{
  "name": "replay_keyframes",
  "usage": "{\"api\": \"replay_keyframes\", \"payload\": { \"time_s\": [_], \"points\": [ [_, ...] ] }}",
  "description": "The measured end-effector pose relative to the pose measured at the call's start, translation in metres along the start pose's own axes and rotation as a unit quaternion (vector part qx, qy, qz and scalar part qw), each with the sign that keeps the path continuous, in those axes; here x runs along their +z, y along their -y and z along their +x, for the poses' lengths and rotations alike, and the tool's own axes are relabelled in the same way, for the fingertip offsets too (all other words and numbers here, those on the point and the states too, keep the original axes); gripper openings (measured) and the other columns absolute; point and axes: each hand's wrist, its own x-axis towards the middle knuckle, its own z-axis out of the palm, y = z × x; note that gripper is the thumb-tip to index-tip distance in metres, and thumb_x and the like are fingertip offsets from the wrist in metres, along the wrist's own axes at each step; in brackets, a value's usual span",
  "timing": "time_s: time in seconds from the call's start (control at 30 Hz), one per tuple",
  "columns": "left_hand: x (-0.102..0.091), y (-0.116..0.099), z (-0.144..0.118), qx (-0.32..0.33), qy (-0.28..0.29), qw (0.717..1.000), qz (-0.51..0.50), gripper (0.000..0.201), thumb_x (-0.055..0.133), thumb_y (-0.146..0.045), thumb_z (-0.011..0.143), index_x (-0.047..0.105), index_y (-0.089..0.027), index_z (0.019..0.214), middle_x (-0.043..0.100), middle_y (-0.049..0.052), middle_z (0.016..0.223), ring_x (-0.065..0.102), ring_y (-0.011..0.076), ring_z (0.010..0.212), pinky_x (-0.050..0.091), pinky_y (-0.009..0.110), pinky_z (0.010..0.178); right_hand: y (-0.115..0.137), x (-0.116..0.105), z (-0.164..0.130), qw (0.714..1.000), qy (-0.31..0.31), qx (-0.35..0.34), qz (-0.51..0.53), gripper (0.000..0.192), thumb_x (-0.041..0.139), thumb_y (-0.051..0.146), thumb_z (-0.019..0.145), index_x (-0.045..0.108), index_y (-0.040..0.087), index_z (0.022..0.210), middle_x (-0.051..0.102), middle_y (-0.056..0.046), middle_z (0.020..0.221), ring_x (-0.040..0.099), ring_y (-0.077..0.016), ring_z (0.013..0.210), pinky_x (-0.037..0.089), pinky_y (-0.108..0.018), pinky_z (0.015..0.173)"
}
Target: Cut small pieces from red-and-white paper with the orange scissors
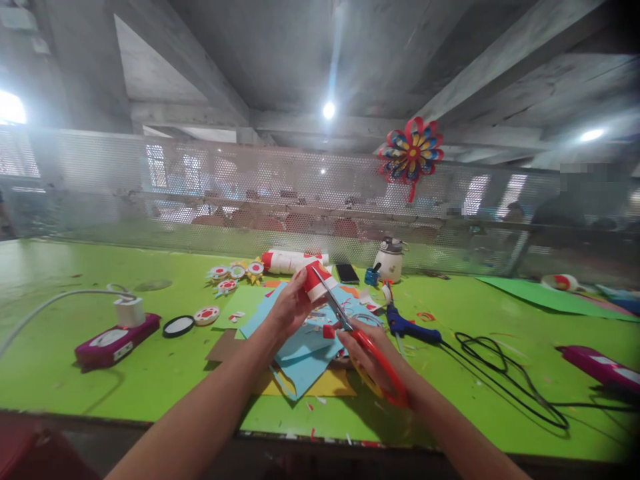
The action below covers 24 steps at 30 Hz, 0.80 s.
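Observation:
My left hand is closed around a red-and-white paper cup, held up over the middle of the table. In my right hand are scissors with large orange-red handles. Their metal blades point up and left and reach the side of the cup; I cannot tell whether they bite into its wall. A small red piece shows beside the right fingers. Below both hands lie light blue paper sheets, strewn with small scraps.
A blue glue gun with a black cord lies right of my hands. Behind stand a white bottle and a stack of cups. Paper flowers, a black-rimmed disc and a purple power strip are on the left.

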Motion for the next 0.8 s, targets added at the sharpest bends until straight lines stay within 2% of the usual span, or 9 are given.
{"api": "replay_keyframes", "payload": {
  "time_s": [0.2, 0.4, 0.6, 0.8],
  "points": [
    [0.0000, 0.0009, -0.0009, 0.002, 0.010, 1.000, 0.008, 0.035, 0.057, -0.037, 0.082, 0.059, -0.019, 0.112, 0.067, 0.011, 0.106, 0.061, 0.0253, 0.099, 0.047, 0.042, 0.084, 0.0018, -0.0009, 0.0007, 1.000, -0.011, -0.021, 0.002, 0.025, 0.044, 0.035, 0.091, 0.061, 0.017, 0.090, 0.064, -0.004, 0.077, 0.058, -0.0180, 0.069, 0.046, -0.026, 0.063],
    [0.0015, 0.0013, -0.0024, -0.006, 0.018, 1.000, 0.006, 0.038, 0.057, -0.037, 0.082, 0.057, -0.018, 0.114, 0.066, 0.012, 0.107, 0.061, 0.0266, 0.098, 0.045, 0.044, 0.086, 0.0014, -0.0009, -0.0002, 0.999, -0.020, -0.026, -0.011, 0.026, 0.045, 0.035, 0.091, 0.063, 0.016, 0.089, 0.065, -0.004, 0.073, 0.059, -0.0183, 0.067, 0.046, -0.027, 0.062],
    [0.0046, 0.0010, -0.0045, -0.012, 0.027, 1.000, 0.007, 0.037, 0.055, -0.036, 0.083, 0.057, -0.016, 0.115, 0.067, 0.012, 0.104, 0.062, 0.0258, 0.096, 0.045, 0.043, 0.086, 0.0033, -0.0047, -0.0031, 0.999, -0.013, -0.027, -0.028, 0.025, 0.045, 0.032, 0.092, 0.064, 0.017, 0.095, 0.068, -0.005, 0.081, 0.061, -0.0196, 0.075, 0.046, -0.029, 0.071],
    [0.0005, -0.0042, 0.0000, 0.001, 0.010, 1.000, 0.021, 0.040, 0.058, -0.039, 0.079, 0.059, -0.016, 0.112, 0.068, 0.012, 0.103, 0.061, 0.0272, 0.098, 0.046, 0.038, 0.083, -0.0027, -0.0044, -0.0041, 0.999, -0.005, -0.021, -0.043, 0.024, 0.049, 0.033, 0.089, 0.065, 0.016, 0.095, 0.068, -0.006, 0.076, 0.061, -0.0200, 0.068, 0.046, -0.029, 0.063]
  ]
}}
